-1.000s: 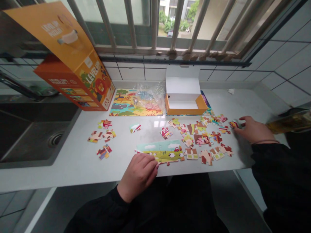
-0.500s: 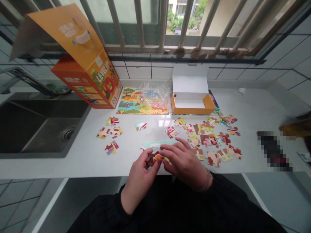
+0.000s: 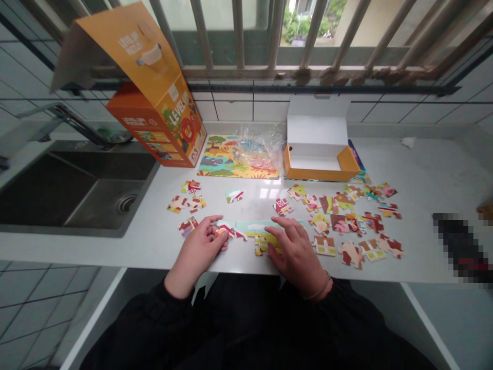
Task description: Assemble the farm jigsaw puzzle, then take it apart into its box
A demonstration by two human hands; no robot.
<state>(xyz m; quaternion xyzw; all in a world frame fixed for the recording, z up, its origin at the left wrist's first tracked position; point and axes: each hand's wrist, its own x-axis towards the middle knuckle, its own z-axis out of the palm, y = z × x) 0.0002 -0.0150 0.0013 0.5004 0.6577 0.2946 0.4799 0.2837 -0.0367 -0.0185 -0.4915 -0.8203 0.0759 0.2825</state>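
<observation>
My left hand [image 3: 198, 245] pinches a small puzzle piece [image 3: 223, 234] with red and orange on it, held at the left end of a joined strip of puzzle [image 3: 250, 226]. The strip shows pale blue sky, a red and white roof part and yellow-green ground. Over its right part rests my right hand [image 3: 298, 252], fingers spread and apart, hiding some of it. The right thumb is by a yellow-green piece [image 3: 261, 245] at the strip's lower edge; whether it touches I cannot tell. A loose barn piece [image 3: 282, 206] and a roof piece [image 3: 234, 196] lie beyond the strip.
Several loose pieces [image 3: 350, 221] spread to the right, others [image 3: 187, 203] to the left. Behind stand a tall orange box [image 3: 169, 123], a picture board [image 3: 215, 159] under clear plastic wrap [image 3: 262, 146], and an open small box [image 3: 321, 172]. A sink [image 3: 73, 190] borders the left.
My left hand has moved left with the small piece, away from my right hand. The yellow-green piece and more of the strip now show between the hands. The camera view has shifted.
</observation>
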